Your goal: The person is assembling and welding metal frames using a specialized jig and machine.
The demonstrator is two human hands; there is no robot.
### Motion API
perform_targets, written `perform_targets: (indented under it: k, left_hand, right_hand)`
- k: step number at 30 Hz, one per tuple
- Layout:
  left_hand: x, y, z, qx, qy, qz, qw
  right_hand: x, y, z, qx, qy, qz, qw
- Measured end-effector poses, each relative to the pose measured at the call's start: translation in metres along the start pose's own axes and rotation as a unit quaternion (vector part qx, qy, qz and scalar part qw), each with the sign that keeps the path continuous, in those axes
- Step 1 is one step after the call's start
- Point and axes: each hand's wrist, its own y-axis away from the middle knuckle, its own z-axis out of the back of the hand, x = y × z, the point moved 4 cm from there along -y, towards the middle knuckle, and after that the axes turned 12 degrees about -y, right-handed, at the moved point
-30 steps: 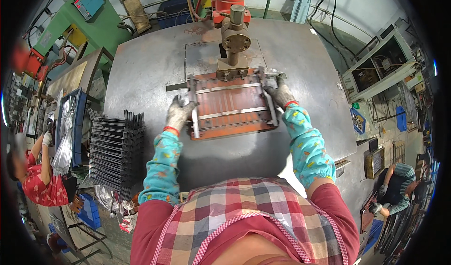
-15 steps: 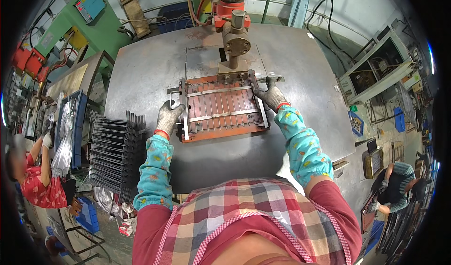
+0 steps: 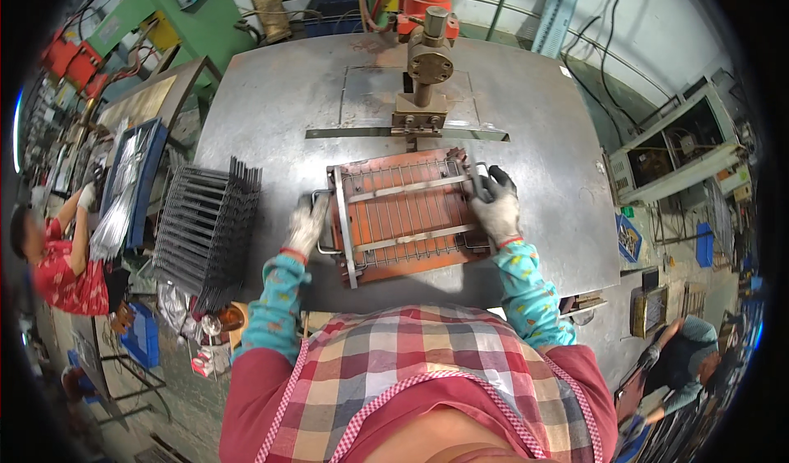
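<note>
A reddish-brown fixture plate (image 3: 403,271) lies slightly turned on the metal table in front of me. Wire rods form a rack (image 3: 411,211) on it, crossed by two flat strips, with metal bars along its sides. My left hand (image 3: 306,223), in a light glove, is closed round the wire handle at the plate's left side. At the opposite side my right hand (image 3: 497,206), gloved with dark fingertips, grips the other handle. Beyond the plate stands the welding machine's metal head (image 3: 422,101), apart from the rack, above a slot in the table.
A stack of dark wire racks (image 3: 205,225) stands on the left. Behind it a blue tray (image 3: 140,192) holds loose metal rods. One person (image 3: 70,257) works at far left, another (image 3: 686,356) at lower right. An open-fronted cabinet (image 3: 678,142) stands to the right of the metal table (image 3: 542,134).
Both hands have drawn the fixture plate with its rack toward me, out from under the machine head, and tilted it a little. The table slot is now uncovered.
</note>
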Motion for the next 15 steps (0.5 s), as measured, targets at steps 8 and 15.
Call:
perform_targets:
  k: [8, 15]
  left_hand:
    - [-0.016, -0.081, 0.031, -0.009, -0.125, 0.144, 0.982]
    - [-0.045, -0.09, 0.055, 0.043, -0.235, 0.12, 0.964]
  right_hand:
    - [0.024, 0.034, 0.164, -0.198, -0.447, 0.007, 0.872]
    - [-0.124, 0.067, 0.253, -0.373, -0.393, -0.104, 0.834]
